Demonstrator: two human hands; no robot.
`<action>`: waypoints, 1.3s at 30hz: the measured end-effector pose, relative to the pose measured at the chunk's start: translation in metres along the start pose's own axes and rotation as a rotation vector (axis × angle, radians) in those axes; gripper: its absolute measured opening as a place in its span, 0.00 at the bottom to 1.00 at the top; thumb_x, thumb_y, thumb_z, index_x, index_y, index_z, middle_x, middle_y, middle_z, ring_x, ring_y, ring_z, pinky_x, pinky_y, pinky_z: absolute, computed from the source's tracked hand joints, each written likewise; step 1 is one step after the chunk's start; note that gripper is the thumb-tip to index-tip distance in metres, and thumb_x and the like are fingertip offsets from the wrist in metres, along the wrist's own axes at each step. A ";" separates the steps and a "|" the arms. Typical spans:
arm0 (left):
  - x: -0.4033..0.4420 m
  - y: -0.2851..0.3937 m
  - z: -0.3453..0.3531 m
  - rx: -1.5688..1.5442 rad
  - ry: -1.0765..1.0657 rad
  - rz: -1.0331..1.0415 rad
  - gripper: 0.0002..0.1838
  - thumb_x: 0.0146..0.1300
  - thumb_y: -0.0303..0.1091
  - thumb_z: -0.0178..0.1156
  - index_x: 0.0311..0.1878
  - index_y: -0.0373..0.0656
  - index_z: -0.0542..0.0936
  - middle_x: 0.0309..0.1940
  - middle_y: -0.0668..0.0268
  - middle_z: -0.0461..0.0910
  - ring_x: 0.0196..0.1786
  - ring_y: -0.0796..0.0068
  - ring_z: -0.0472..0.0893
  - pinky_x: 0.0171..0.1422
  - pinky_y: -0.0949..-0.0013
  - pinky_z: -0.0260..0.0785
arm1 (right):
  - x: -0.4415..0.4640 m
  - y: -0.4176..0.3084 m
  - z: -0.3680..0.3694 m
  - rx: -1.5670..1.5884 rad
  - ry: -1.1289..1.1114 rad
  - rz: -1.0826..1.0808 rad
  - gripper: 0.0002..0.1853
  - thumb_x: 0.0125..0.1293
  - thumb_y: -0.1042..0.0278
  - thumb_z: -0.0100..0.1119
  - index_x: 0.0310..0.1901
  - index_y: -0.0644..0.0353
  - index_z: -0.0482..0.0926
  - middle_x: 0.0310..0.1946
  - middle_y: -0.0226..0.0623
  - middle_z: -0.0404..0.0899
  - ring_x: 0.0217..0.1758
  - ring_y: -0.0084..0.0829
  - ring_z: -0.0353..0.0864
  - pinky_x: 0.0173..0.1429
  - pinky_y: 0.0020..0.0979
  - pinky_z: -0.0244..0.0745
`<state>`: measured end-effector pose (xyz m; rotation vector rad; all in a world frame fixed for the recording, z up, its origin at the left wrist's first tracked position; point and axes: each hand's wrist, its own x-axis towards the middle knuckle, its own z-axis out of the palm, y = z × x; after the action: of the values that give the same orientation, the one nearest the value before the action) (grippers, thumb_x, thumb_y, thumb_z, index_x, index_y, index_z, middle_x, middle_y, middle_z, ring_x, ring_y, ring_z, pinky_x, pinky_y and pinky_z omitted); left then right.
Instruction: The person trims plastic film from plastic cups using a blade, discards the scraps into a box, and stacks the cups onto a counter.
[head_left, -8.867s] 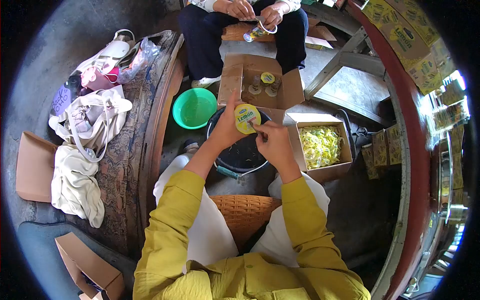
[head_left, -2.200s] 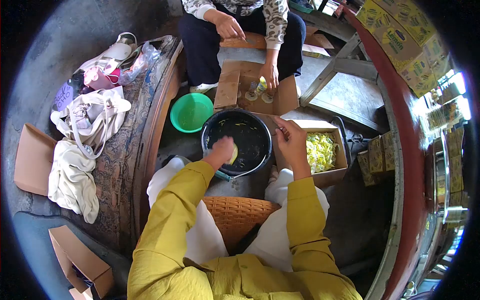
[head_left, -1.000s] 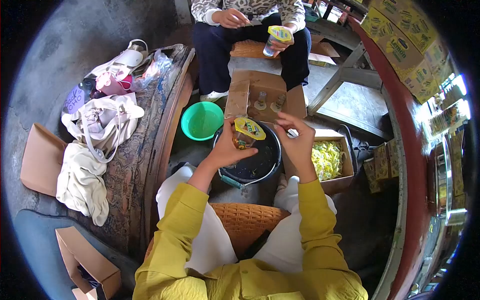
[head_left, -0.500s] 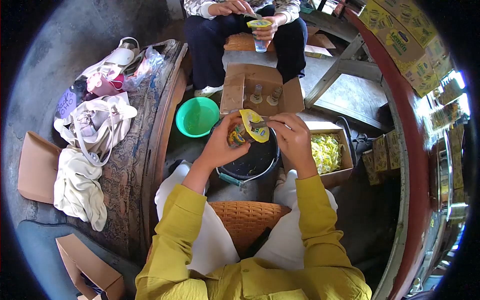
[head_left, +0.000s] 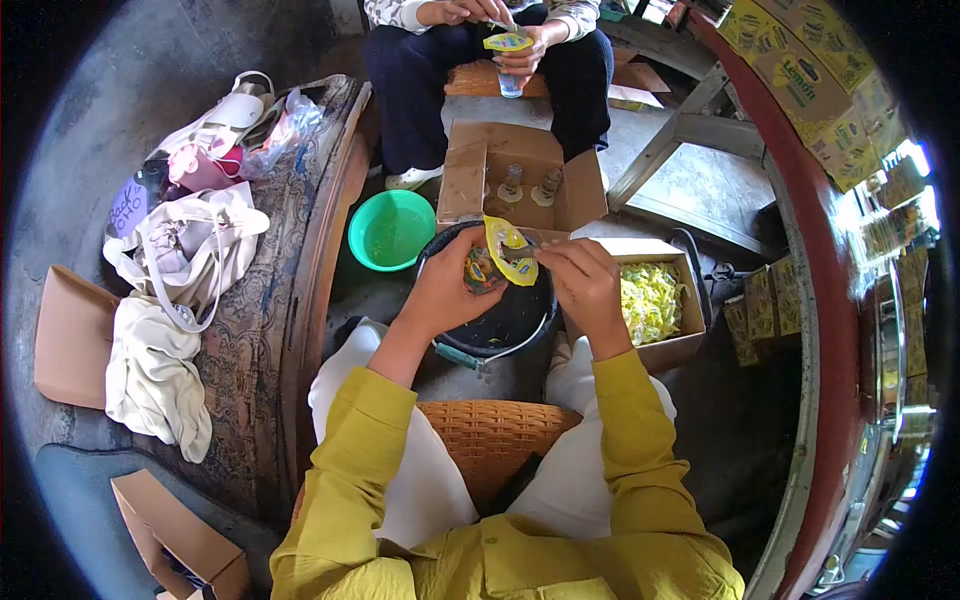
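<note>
On the grey floor (head_left: 470, 388), near a long carved bench (head_left: 245, 340), a dark bucket (head_left: 490, 335) stands beneath the hands; a carton (head_left: 665, 353) beside it is already heaped with yellow strips (head_left: 650, 302). Above the bucket, the left hand (head_left: 445, 290) wraps a cup (head_left: 481, 270) whose yellow lid (head_left: 497, 235) is still on; against that lid the right hand (head_left: 590, 285) pinches a thin tool (head_left: 522, 253), probably a blade.

Cup (head_left: 481, 270) smooth, glossy plastic; carton (head_left: 522, 141) matt cardboard.

Glare whitens the far right while curved edges darken black.
</note>
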<state>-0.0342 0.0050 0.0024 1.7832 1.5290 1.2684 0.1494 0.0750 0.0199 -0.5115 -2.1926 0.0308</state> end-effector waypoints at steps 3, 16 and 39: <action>0.000 -0.002 0.001 -0.019 -0.001 0.006 0.33 0.43 0.30 0.68 0.53 0.37 0.65 0.44 0.54 0.76 0.49 0.63 0.77 0.51 0.67 0.68 | -0.002 0.001 0.004 -0.002 0.034 0.003 0.09 0.42 0.81 0.57 0.29 0.62 0.79 0.26 0.34 0.77 0.33 0.32 0.77 0.38 0.32 0.74; 0.000 0.002 -0.004 -0.092 -0.025 -0.031 0.31 0.43 0.29 0.68 0.52 0.37 0.65 0.42 0.56 0.77 0.46 0.67 0.78 0.49 0.68 0.69 | -0.008 0.001 0.016 0.003 0.122 0.069 0.26 0.51 0.82 0.59 0.54 0.66 0.69 0.26 0.37 0.79 0.27 0.33 0.78 0.32 0.31 0.73; -0.016 0.000 0.008 -0.772 -0.322 -0.345 0.34 0.46 0.25 0.66 0.58 0.39 0.63 0.48 0.62 0.73 0.47 0.76 0.75 0.50 0.71 0.69 | -0.010 0.000 0.012 0.095 0.180 0.052 0.27 0.45 0.86 0.59 0.52 0.69 0.70 0.27 0.36 0.80 0.32 0.31 0.80 0.38 0.29 0.77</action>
<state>-0.0272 -0.0087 -0.0069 1.0964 0.9222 1.1128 0.1456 0.0730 0.0044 -0.4987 -1.9920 0.1125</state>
